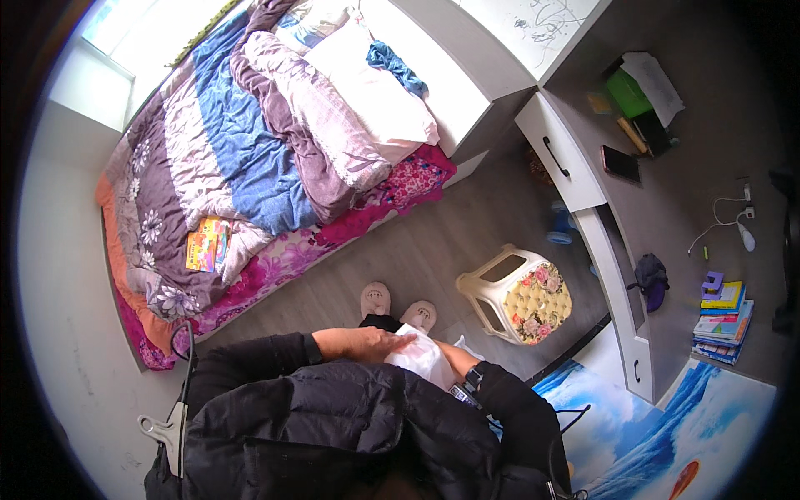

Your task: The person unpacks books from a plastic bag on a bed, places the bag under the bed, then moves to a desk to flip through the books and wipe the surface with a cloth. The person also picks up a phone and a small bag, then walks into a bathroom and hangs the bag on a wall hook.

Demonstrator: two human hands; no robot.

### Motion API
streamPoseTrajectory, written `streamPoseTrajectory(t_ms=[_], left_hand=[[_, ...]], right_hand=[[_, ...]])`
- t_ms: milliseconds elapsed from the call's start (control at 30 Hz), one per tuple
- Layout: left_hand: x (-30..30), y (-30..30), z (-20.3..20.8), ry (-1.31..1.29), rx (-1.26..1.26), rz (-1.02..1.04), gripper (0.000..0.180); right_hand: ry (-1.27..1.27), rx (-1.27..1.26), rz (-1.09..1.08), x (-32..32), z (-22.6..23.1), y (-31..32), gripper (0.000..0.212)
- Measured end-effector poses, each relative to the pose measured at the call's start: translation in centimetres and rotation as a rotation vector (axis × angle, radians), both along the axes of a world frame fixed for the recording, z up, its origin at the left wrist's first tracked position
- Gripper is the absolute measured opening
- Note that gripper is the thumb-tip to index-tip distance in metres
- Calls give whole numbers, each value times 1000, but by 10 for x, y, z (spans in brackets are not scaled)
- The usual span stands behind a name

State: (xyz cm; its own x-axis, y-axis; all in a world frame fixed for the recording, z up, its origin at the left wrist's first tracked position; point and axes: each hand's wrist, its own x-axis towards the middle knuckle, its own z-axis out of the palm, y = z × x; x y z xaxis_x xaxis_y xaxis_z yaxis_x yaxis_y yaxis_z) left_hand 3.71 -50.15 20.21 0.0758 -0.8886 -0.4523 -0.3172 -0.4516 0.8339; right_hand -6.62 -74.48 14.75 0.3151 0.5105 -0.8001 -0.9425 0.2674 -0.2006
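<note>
Against hands (377, 341), white bundle (422, 360), seemingly diagonal

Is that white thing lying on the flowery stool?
No, the white thing is at the person's left hand, apart from the flowery stool.

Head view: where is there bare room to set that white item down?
Free: the floral stool seat, right of the white item; grey desktop between the phone and dark purple item. Crowded: around the stacked books and green box.
</note>
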Motion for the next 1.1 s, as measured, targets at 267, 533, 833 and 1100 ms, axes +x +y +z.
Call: streamPoseTrajectory(t_ms=[267, 533, 833, 1100], left_hand=[[-28, 17, -69, 701, 85, 580, 21], [56, 53, -123, 853, 147, 869, 16], [119, 11, -219, -95, 318, 615, 41], [171, -46, -396, 416, 2, 1466, 59]], right_hand=[[-669, -699, 1025, 97, -18, 5, 41], [-1119, -390, 953, 179, -22, 10, 105], [-778, -494, 681, 196, -201, 21, 66], [-401, -861, 318, 180, -338, -39, 54]])
